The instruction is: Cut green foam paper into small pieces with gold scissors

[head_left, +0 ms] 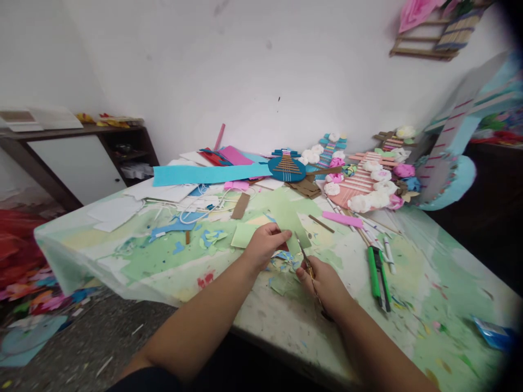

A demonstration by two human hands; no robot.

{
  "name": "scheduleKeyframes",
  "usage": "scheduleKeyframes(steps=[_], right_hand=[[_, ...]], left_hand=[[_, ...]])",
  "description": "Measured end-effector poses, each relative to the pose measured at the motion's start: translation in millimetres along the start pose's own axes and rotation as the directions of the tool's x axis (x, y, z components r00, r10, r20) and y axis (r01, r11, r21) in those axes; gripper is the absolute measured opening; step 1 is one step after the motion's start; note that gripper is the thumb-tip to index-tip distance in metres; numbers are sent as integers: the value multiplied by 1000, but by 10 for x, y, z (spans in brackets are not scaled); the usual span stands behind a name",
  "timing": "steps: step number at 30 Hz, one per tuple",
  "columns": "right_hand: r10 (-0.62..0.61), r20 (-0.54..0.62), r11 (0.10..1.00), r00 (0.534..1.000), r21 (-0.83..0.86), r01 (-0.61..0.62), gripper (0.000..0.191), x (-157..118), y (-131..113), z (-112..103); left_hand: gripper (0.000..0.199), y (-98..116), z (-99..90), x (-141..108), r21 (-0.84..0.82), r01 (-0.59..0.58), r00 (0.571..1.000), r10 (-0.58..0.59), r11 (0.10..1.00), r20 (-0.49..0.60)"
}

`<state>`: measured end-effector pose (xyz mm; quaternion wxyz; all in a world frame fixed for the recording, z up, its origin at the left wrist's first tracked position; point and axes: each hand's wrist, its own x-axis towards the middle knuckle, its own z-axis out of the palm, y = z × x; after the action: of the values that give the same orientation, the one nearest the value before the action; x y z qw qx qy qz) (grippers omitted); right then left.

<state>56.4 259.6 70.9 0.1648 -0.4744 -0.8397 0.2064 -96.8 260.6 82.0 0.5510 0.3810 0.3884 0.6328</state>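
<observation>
My left hand [265, 245] pinches a light green paper sheet [288, 218] near the middle of the table, thumb pointing right. Scissors [309, 267] are gripped in my right hand [322, 280], their blades pointing up and away, beside the sheet's right part. How far the blades are apart is hard to make out. Small blue and green paper scraps [285, 260] lie below the sheet, between my hands. Another pale green piece [244, 234] rests left of my left hand's fingers.
A green utility cutter [378, 277], pens [388, 250] and a pink strip [342, 219] lie right. Behind are a blue paper instrument [286, 167] and flower-decorated crafts [368, 185]. White sheets [163, 190] and cords are at left. The table's near edge [253, 329] runs under my forearms.
</observation>
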Motion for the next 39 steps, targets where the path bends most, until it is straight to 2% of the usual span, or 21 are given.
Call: scheduleKeyframes(steps=[7,14,19,27,39], right_hand=[[-18,17,993,1000,121,16,30,-15,4,0],[87,5,976,996,198,-87,41,-23,11,20],[92,-28,976,995,202,-84,45,-21,-7,13],[170,-74,980,983,120,-160,41,-15,-23,-34],[208,-107,968,972,164,-189,34,11,30,5]], left_hand=[[21,1,11,-21,121,13,1000,-16,993,23],[20,5,28,-53,221,11,994,-34,975,99],[21,12,31,-64,219,43,985,-78,975,155],[22,2,33,-55,163,88,988,-107,983,112],[24,-17,39,-46,121,107,985,-122,987,121]])
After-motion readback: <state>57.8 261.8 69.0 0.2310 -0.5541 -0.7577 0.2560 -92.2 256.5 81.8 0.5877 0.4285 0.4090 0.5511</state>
